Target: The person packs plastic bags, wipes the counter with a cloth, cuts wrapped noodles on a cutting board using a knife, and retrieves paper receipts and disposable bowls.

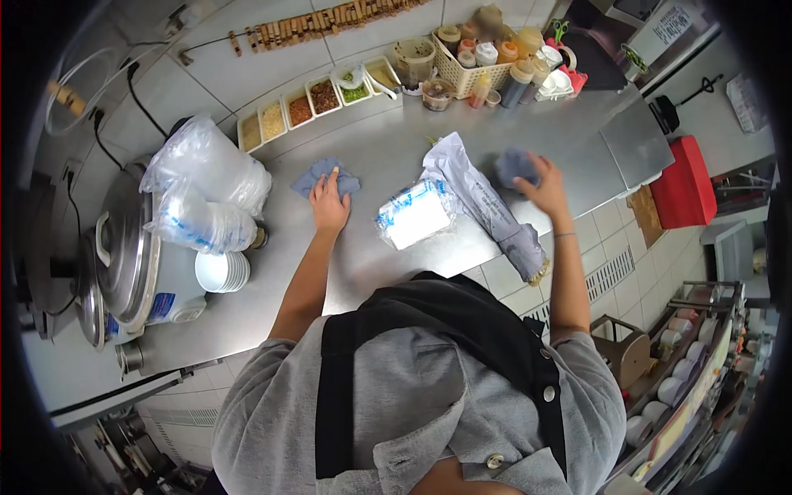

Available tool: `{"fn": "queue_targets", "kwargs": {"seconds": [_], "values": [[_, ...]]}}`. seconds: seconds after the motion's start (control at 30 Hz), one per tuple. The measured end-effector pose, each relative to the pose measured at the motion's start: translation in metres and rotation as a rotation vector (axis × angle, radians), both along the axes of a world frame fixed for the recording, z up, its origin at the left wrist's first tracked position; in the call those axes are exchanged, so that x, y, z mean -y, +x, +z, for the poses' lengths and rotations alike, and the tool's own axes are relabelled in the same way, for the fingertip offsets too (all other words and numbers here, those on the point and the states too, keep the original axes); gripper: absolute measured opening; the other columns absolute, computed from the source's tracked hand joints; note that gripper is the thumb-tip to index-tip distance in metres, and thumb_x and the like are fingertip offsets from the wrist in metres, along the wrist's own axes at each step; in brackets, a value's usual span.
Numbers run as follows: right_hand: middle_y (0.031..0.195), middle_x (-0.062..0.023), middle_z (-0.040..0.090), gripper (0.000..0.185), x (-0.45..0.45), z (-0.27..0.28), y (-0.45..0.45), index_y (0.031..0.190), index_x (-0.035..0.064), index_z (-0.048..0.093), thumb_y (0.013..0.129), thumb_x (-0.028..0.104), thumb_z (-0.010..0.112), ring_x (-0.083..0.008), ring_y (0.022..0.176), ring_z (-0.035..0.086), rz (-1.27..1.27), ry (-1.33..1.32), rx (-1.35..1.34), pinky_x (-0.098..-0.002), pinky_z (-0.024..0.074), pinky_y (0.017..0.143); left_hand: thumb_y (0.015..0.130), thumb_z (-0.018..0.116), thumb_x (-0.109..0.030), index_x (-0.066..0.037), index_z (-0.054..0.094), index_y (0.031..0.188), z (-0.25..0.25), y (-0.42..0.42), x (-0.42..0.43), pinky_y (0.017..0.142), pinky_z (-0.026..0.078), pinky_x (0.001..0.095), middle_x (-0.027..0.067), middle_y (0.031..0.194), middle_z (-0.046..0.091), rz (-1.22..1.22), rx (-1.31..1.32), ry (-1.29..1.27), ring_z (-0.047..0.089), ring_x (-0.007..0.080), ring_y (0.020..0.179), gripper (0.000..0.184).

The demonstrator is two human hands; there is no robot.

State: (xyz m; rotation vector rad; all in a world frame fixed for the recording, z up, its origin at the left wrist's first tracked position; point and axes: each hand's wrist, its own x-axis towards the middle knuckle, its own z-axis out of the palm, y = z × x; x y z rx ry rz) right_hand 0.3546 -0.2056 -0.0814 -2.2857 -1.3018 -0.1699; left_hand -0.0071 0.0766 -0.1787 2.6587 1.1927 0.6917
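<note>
My left hand [327, 202] lies with its fingers stretched flat on a crumpled blue-grey cloth [342, 181] on the steel counter. At the right, my right hand [543, 188] grips a second blue-grey cloth [513, 165], which looks blurred; thumb and fingers are at its right edge. Between the hands is a white block-like pack [415, 216] in clear plastic with blue print. Beside it, a long bundle wrapped in printed paper [487, 202] lies slanted, its lower end sticking out past the counter's front edge near my right forearm.
Condiment containers [312, 101] line the back wall, with a basket of bottles [483, 58] to their right. Bagged plastic tubs [206, 186], stacked white bowls [223, 271] and a large lidded pot [124, 247] stand left. A red bin [685, 181] is at the right.
</note>
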Motion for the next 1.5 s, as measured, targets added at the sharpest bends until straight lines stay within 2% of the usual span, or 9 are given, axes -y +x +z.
{"fn": "queue_targets", "kwargs": {"seconds": [0.1, 0.2, 0.3, 0.47, 0.6, 0.93, 1.23, 1.37, 1.5], "values": [[0.113, -0.0233, 0.053, 0.065, -0.015, -0.009, -0.051, 0.119, 0.0062, 0.05, 0.069, 0.042, 0.069, -0.04, 0.106, 0.049, -0.113, -0.222, -0.291, -0.0462, 0.0421, 0.087, 0.077, 0.061, -0.023, -0.006, 0.032, 0.133, 0.0, -0.003, -0.003, 0.103, 0.021, 0.0476, 0.0113, 0.131, 0.043, -0.025, -0.044, -0.029, 0.032, 0.0309, 0.125, 0.066], [0.111, -0.0209, 0.054, 0.064, -0.006, -0.021, -0.098, 0.12, 0.0055, 0.047, 0.07, 0.041, 0.068, -0.0384, 0.104, 0.05, -0.21, -0.53, -0.251, -0.0461, 0.0432, 0.085, 0.078, 0.06, -0.031, -0.003, 0.024, 0.137, 0.005, -0.001, -0.009, 0.105, 0.018, 0.0495, 0.017, 0.134, 0.038, 0.05, -0.036, -0.043, 0.027, 0.0343, 0.129, 0.075], [0.109, -0.0207, 0.055, 0.062, 0.017, -0.036, -0.127, 0.12, 0.0026, 0.045, 0.072, 0.035, 0.068, -0.0371, 0.102, 0.052, -0.276, -0.4, -0.099, -0.044, 0.0434, 0.085, 0.076, 0.061, -0.036, 0.0, 0.019, 0.137, -0.009, 0.0, -0.029, 0.106, 0.017, 0.0501, 0.0218, 0.136, 0.032, 0.355, 0.013, -0.014, 0.023, 0.0359, 0.131, 0.082], [0.104, -0.02, 0.056, 0.051, 0.077, -0.039, -0.171, 0.116, -0.002, 0.045, 0.074, 0.017, 0.066, -0.0337, 0.098, 0.054, -0.454, 0.295, -0.444, -0.0365, 0.0416, 0.086, 0.076, 0.061, -0.032, 0.002, 0.021, 0.135, -0.009, 0.017, -0.07, 0.105, 0.018, 0.0492, 0.0231, 0.137, 0.031, 0.808, -0.031, -0.101, 0.023, 0.0356, 0.131, 0.078], [0.103, -0.0172, 0.057, 0.048, 0.137, -0.021, -0.217, 0.115, -0.0026, 0.046, 0.074, 0.013, 0.065, -0.0256, 0.096, 0.054, -0.616, 0.395, -0.586, -0.0331, 0.0408, 0.086, 0.077, 0.06, -0.03, 0.001, 0.023, 0.134, -0.006, 0.022, -0.085, 0.105, 0.019, 0.0473, 0.0206, 0.137, 0.032, 0.688, 0.003, -0.118, 0.025, 0.0319, 0.131, 0.075], [0.103, -0.0083, 0.059, 0.048, 0.216, -0.047, -0.313, 0.117, -0.0029, 0.048, 0.074, 0.008, 0.066, -0.015, 0.091, 0.055, -0.75, 0.504, -0.962, -0.0274, 0.0428, 0.082, 0.071, 0.062, -0.018, -0.001, 0.026, 0.133, 0.003, -0.009, -0.002, 0.097, 0.026, 0.0442, 0.0132, 0.123, 0.047, -0.323, -0.028, -0.114, 0.043, 0.0285, 0.111, 0.074], [0.099, -0.008, 0.06, 0.044, 0.235, -0.046, -0.307, 0.113, -0.0019, 0.049, 0.074, 0.009, 0.067, -0.0147, 0.088, 0.056, -0.701, 0.466, -0.959, -0.0276, 0.0439, 0.079, 0.058, 0.072, -0.013, -0.007, 0.038, 0.129, 0.035, -0.154, 0.148, 0.069, 0.05, 0.0399, 0.0157, 0.095, 0.06, -0.607, 0.097, -0.639, 0.06, 0.0319, 0.08, 0.078], [0.099, -0.0076, 0.06, 0.045, 0.26, -0.05, -0.301, 0.114, -0.0013, 0.049, 0.074, 0.008, 0.067, -0.0144, 0.088, 0.056, -0.655, 0.453, -0.949, -0.0272, 0.044, 0.079, 0.059, 0.07, -0.013, -0.003, 0.04, 0.127, 0.087, -0.143, 0.144, 0.065, 0.05, 0.0369, 0.0154, 0.084, 0.061, -0.465, 0.149, -0.495, 0.061, 0.0295, 0.07, 0.075], [0.099, -0.0072, 0.06, 0.045, 0.288, -0.054, -0.29, 0.114, -0.0012, 0.049, 0.073, 0.008, 0.067, -0.0143, 0.088, 0.056, -0.63, 0.488, -1.026, -0.0271, 0.0442, 0.079, 0.062, 0.068, -0.017, 0.001, 0.043, 0.124, 0.124, -0.098, 0.091, 0.071, 0.047, 0.0379, 0.014, 0.089, 0.059, -0.316, 0.316, -0.092, 0.058, 0.0299, 0.079, 0.069]]}}
